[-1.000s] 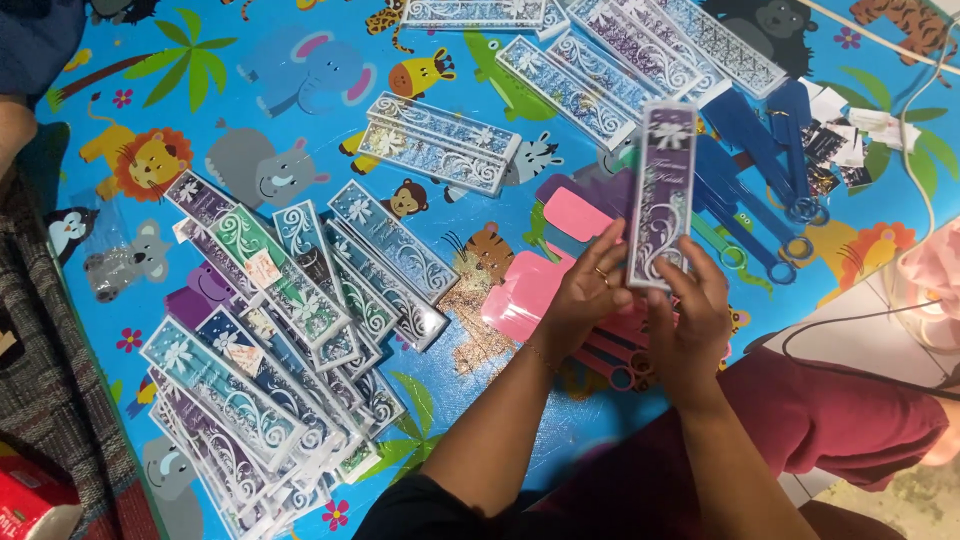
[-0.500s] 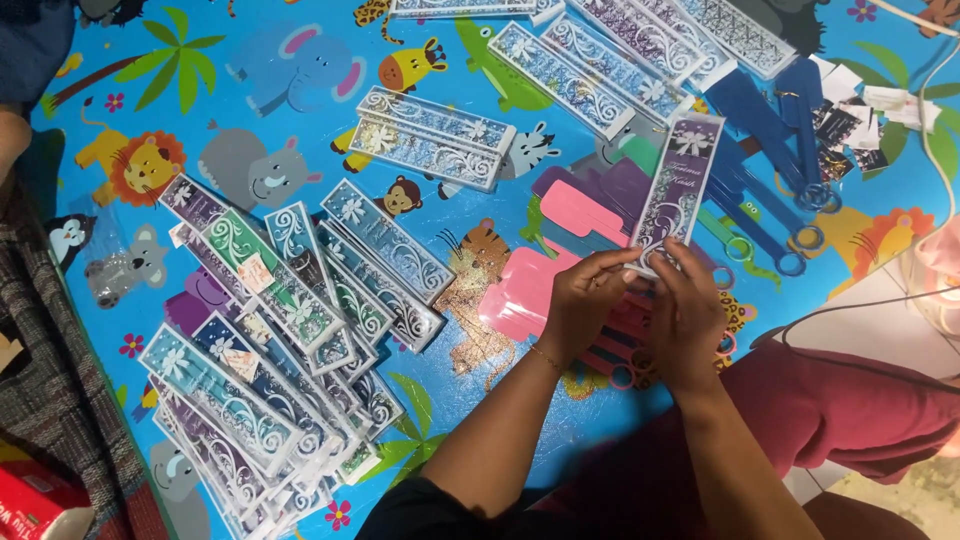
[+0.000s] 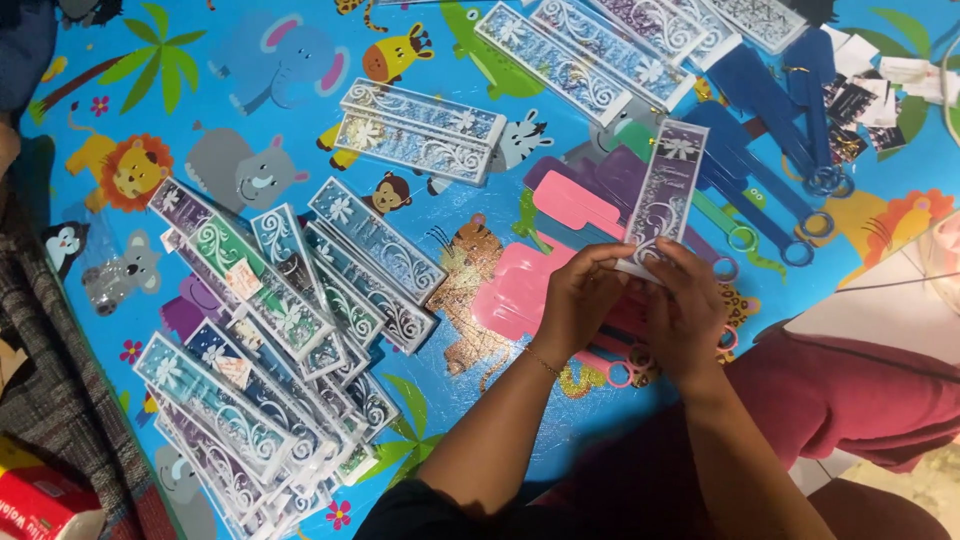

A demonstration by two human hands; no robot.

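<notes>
Glossy cartoon mat [image 3: 300, 60]; both hands [image 3: 635, 310] on perhaps plastic-wrapped strip [image 3: 665, 195].

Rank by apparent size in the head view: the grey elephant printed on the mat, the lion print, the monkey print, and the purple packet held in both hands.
1. Grey elephant
2. Purple packet, nearer the camera, so its rank against the elephant is unsure
3. Lion print
4. Monkey print

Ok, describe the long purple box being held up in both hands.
The long purple box is a slim, flat rectangular pack, seemingly card with a clear front, with white swirl patterning and a small bow motif near its top. It tilts slightly right above the animal-print mat. The left hand and right hand pinch its lower end.
</notes>
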